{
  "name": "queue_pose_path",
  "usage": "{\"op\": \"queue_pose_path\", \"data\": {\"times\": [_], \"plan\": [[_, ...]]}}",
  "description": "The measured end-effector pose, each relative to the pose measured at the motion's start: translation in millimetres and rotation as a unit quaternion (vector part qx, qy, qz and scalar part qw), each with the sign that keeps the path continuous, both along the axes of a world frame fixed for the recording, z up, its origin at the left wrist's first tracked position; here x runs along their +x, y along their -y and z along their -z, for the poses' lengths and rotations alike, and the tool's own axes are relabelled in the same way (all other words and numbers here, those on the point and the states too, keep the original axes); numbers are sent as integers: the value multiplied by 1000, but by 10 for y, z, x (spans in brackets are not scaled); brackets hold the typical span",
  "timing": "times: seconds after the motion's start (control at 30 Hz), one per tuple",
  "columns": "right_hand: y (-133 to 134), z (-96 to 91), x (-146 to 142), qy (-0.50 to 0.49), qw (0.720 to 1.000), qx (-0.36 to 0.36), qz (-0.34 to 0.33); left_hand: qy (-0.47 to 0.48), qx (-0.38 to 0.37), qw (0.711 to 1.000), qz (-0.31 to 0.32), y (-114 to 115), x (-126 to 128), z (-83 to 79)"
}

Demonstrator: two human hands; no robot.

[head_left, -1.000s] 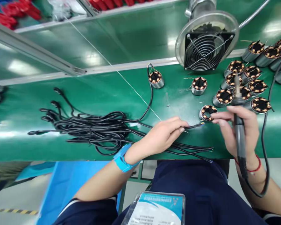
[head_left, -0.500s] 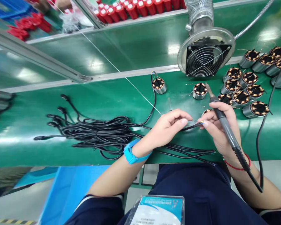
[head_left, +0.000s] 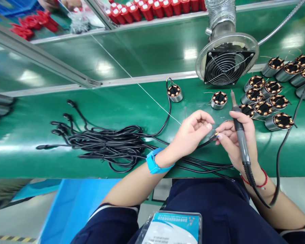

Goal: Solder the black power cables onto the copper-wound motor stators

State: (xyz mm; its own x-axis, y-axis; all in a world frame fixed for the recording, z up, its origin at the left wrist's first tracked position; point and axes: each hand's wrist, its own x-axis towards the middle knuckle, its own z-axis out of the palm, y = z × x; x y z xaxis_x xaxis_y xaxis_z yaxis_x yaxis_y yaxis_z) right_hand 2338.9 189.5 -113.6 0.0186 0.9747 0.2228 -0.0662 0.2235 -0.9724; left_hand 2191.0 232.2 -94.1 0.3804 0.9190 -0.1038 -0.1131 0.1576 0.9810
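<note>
My left hand (head_left: 191, 135), a blue band on its wrist, has thumb and forefinger pinched on a thin pale solder wire (head_left: 152, 97) that runs down from the upper left. My right hand (head_left: 232, 145) is wrapped around a grey soldering iron (head_left: 241, 137), its tip pointing up and away. Between the same hand's thumb and fingertips is the end of a black cable (head_left: 206, 143), with small yellow and blue wire ends showing. A motor stator (head_left: 219, 101) with copper windings stands just beyond my hands. Another stator (head_left: 227, 121) is mostly hidden behind my right fingers.
A bundle of black cables (head_left: 106, 144) lies left on the green bench. One stator (head_left: 175, 93) has a cable attached. Several stators (head_left: 263, 109) stand at the right, near a fume extractor fan (head_left: 224, 69). Red parts (head_left: 147, 12) line the shelf; a person's hand (head_left: 71, 3) shows there.
My left hand has shifted slightly right and up, its fingertips apart from the cable. The soldering iron has turned more upright in my right hand, which still holds the cable end.
</note>
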Motion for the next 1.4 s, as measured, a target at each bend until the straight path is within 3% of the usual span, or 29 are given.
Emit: {"op": "queue_pose_path", "data": {"times": [0.17, 0.23, 0.33, 0.4, 0.57, 0.73, 0.87, 1.03, 1.4], "plan": [[12, -23, 8, 31, 999, 29, 9, -60, 23, 997, 53, 16, 22, -59], [16, -20, 34, 54, 996, 68, 14, -116, 36, 987, 109, 1, -22, -90], [23, -9, 68, 92, 987, 130, 26, -115, -36, 968, 220, -22, -88, -148], [23, -6, 81, 106, 983, 144, 37, -82, -74, 965, 238, -36, -96, -177], [-17, 22, 158, 156, 982, 79, 69, -147, 17, 980, 130, -152, 34, -93], [4, 130, 332, 300, 933, 95, 177, -224, 115, 968, 16, -301, 157, 133], [118, 212, 424, 291, 925, 154, 191, -234, 130, 964, 3, -301, 171, 186], [188, 245, 471, 267, 921, 249, 137, -246, 133, 960, -8, -268, 182, 138], [197, 231, 450, 249, 935, 226, 113, -256, 152, 955, -13, -276, 180, 142]]}}
